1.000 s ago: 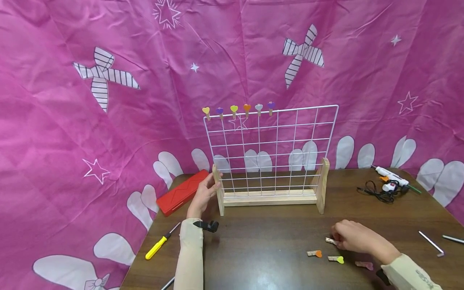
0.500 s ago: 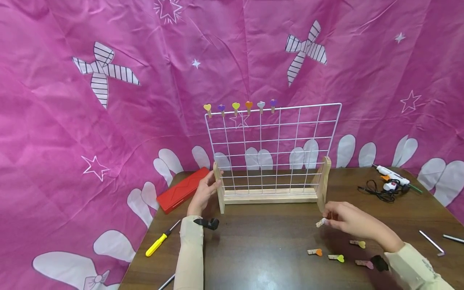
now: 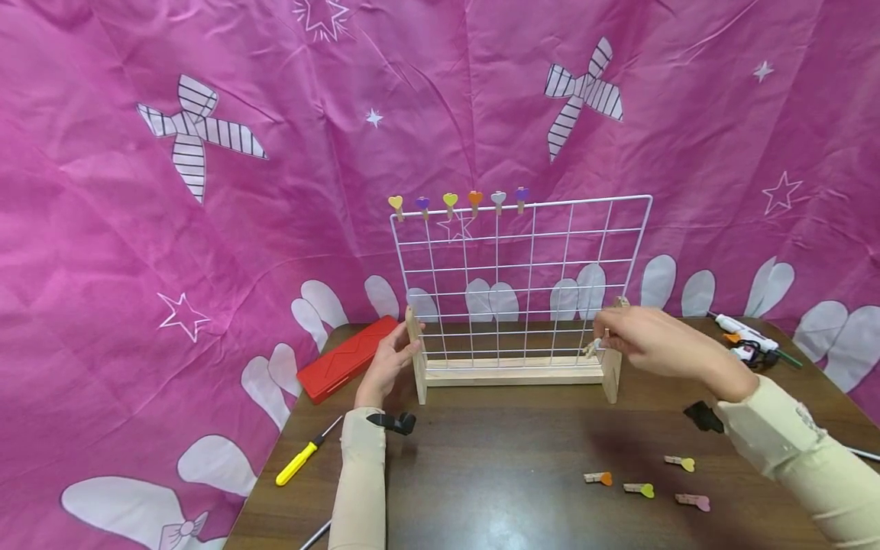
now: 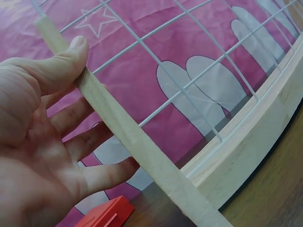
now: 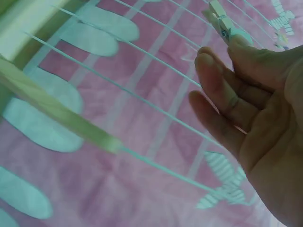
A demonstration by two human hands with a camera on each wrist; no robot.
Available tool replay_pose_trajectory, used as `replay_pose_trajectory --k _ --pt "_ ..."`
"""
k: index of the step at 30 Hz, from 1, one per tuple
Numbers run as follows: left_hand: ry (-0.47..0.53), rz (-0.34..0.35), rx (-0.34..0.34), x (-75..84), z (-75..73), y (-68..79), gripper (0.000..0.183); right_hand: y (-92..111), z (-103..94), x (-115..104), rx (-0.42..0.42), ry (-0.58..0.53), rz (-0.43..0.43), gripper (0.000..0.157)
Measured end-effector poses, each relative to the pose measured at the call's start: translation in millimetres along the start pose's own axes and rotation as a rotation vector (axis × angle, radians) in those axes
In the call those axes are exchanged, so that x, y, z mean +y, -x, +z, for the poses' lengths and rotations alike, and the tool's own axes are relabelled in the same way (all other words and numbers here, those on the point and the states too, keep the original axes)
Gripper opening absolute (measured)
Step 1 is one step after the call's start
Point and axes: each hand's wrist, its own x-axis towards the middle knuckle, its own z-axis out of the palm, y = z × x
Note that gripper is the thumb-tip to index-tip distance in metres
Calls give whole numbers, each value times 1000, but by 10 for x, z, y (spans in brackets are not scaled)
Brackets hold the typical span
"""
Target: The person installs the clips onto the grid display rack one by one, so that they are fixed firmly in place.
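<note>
A white wire grid rack with a wooden base [image 3: 516, 376] stands upright at the back of the table. My left hand [image 3: 385, 368] holds its left wooden post [image 4: 124, 124], thumb on the near side and fingers behind. Between thumb and fingertips, my right hand [image 3: 656, 345] pinches a small wooden clothespin [image 5: 218, 15] with a pale heart, in front of the grid's lower right part. Six-odd heart clothespins, several in all, line the top wire's left half, a yellow one [image 3: 396, 203] outermost. On the table lie orange [image 3: 600, 479], lime [image 3: 640, 490], pale yellow [image 3: 681, 464] and pink [image 3: 693, 501] heart clothespins.
A red case [image 3: 347, 359] lies left of the rack, with a yellow screwdriver [image 3: 299, 462] nearer. At the back right is a white glue gun [image 3: 739, 330] with a cord, partly behind the right hand. A pink patterned cloth [image 3: 275, 191] hangs behind the table.
My right hand has picked the pale-heart clothespin off the table and moved it up and forward to the grid. The left hand stays on the post.
</note>
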Motion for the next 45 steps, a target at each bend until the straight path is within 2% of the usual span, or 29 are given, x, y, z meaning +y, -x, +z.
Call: replay_pose_trajectory --k 5,9,13,16,20,22,27,34,45 --pt "7 -25 9 28 -10 -9 46 -353 -353 8 -3 40 -42 23" --pt "5 -32 -9 58 -16 -8 46 -596 -632 -21 -40 80 -28 23" --pt "-22 -33 -20 197 33 48 48 -824 -875 -51 -70 127 -5 23" --pt "-26 -14 -16 192 32 61 50 -986 -1052 -70 -86 154 -1 20" --pt "-20 8 -14 71 -20 30 52 -1190 -1277 -102 -109 193 -11 16" --pt "-23 6 -15 69 -22 29 53 -1283 -1359 -115 -116 212 -21 15" --pt "-26 2 -2 66 -10 30 52 -1475 -1434 -132 -124 253 -36 14" --pt "-31 2 -6 40 1 39 54 -1665 -1407 -110 -155 317 -29 16" --pt "8 -30 -15 68 11 33 51 -1804 -1383 -21 -203 345 -21 19"
